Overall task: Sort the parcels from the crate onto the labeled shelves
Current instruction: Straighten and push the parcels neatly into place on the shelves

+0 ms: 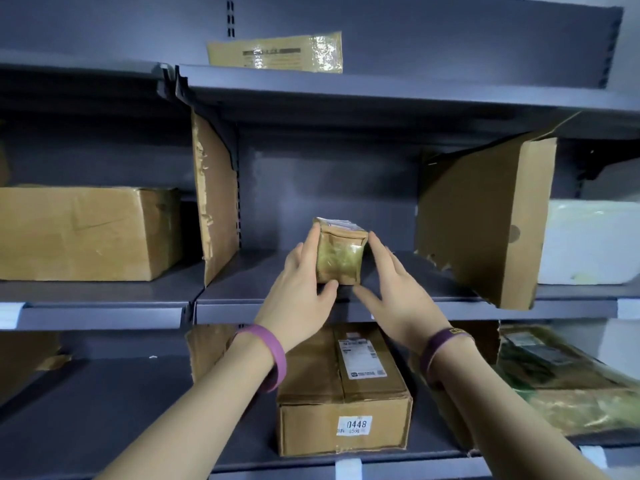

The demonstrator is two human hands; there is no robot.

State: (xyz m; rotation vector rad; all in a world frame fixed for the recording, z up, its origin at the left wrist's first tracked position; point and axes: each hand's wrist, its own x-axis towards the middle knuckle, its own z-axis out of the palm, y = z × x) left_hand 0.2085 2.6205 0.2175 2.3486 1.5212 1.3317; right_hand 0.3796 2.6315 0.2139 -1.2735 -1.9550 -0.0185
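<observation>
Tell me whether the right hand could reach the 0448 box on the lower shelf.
Probably yes: the 0448 box sits uncovered below the right hand, at the open shelf front, though that hand now touches the small parcel.

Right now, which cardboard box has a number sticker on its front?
The box on the lower shelf, below the small taped parcel: its sticker reads 0448. The big box at left shows none.
</observation>
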